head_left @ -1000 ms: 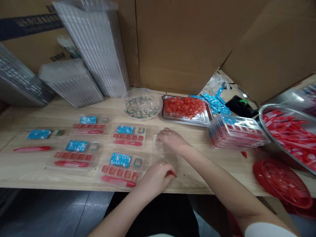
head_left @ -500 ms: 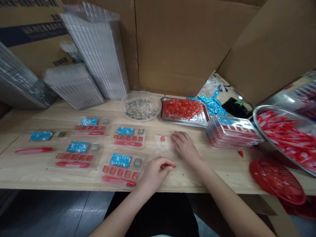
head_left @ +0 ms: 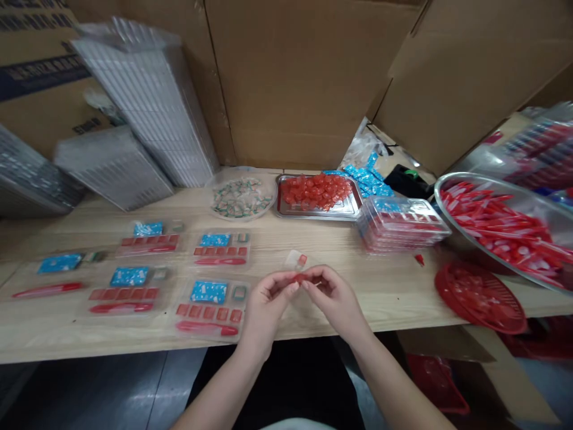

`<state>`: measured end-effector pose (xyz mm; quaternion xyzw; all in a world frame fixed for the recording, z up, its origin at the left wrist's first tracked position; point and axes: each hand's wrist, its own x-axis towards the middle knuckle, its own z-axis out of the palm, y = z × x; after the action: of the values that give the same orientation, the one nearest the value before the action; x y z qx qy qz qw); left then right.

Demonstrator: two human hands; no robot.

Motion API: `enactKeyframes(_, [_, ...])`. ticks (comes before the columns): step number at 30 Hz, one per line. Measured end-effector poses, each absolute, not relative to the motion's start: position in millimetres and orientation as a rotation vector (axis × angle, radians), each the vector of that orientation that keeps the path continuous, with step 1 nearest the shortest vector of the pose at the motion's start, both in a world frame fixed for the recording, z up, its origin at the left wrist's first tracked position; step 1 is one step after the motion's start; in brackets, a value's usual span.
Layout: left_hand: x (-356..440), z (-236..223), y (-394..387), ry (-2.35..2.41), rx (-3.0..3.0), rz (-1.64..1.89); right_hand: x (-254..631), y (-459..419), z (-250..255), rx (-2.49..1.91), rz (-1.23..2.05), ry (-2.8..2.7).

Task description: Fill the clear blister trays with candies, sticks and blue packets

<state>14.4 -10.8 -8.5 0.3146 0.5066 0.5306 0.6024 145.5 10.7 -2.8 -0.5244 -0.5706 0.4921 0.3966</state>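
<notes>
Nearest filled tray [head_left: 183,292] lay just L of the L hand [head_left: 264,304]; if that wrist swung out, it could've jolted the contents. Mid: sm. red piece [head_left: 299,278], too blurry to ID, might've slipped if pulled unevenly. It sat btwn both hands' fingertips, hands tog. & pinched on it, pale slip [head_left: 292,258] just beyond, R hand [head_left: 335,301] on its R side.
</notes>
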Motion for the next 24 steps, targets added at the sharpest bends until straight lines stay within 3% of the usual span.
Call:
enactKeyframes(8, [-4, -32, -36, 1.371, 1.905, 0.935, 148, -15, -19, -1.467, 1.227, -1.454])
enactKeyframes(12, [-1, -29, -30, 1.431, 2.105, 0.841, 145, -12, -16, -1.490, 1.086, -1.543])
enactKeyframes(17, [7, -21, -18, 1.550, 1.726, 0.907, 141, -7, -14, -1.480, 1.030, -1.610])
enactKeyframes(24, [3, -22, 0, 1.190, 0.712, 1.035, 149, 7, -7, -1.324, 0.927, -1.877])
